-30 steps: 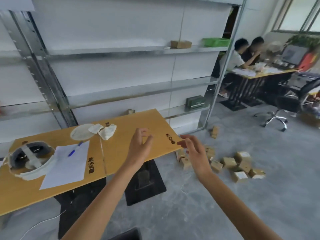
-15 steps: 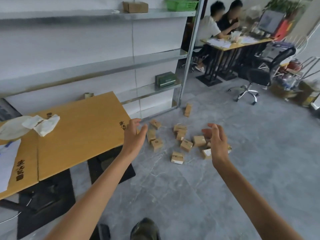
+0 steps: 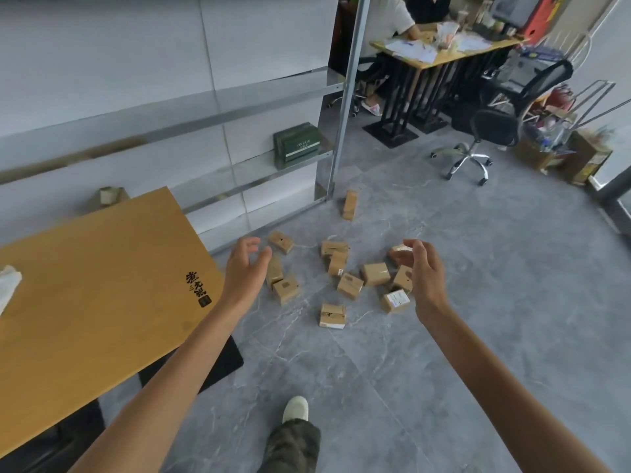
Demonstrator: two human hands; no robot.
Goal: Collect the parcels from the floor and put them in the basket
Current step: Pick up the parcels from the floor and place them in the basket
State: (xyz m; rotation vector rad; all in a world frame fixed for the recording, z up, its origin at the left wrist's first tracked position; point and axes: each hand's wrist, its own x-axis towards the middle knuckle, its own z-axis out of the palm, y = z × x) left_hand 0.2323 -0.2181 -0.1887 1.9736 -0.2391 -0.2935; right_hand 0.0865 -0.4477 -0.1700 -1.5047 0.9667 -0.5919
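Here we are, both arms out in front of us over the grey floor. The left hand hangs in the air at centre-left of the frame, empty, with its fingers loosely curled and its thumb apart. The right hand mirrors it at centre-right, also empty and half-cupped.

Between and just beyond them, the parcels lie scattered across the middle of the frame. They are small brown cardboard boxes tipped at all angles, some touching, some apart. The nearest parcel sits alone at the lower edge of the cluster, and a labelled parcel lies to its right, under our right hand. An upright parcel stands off on its own higher up, by the foot of the shelving rack. The wooden table fills the left. We can't see the basket from here.

How will they handle? We'd judge them light and stiff, so one hand each should do. We'd take hold across two opposite flat faces, thumb on one and fingertips on the other. The taped strips may be slick, so plain card looks the better hold. Squeezing hard could dent a corner, so a gentle grip seems wise.
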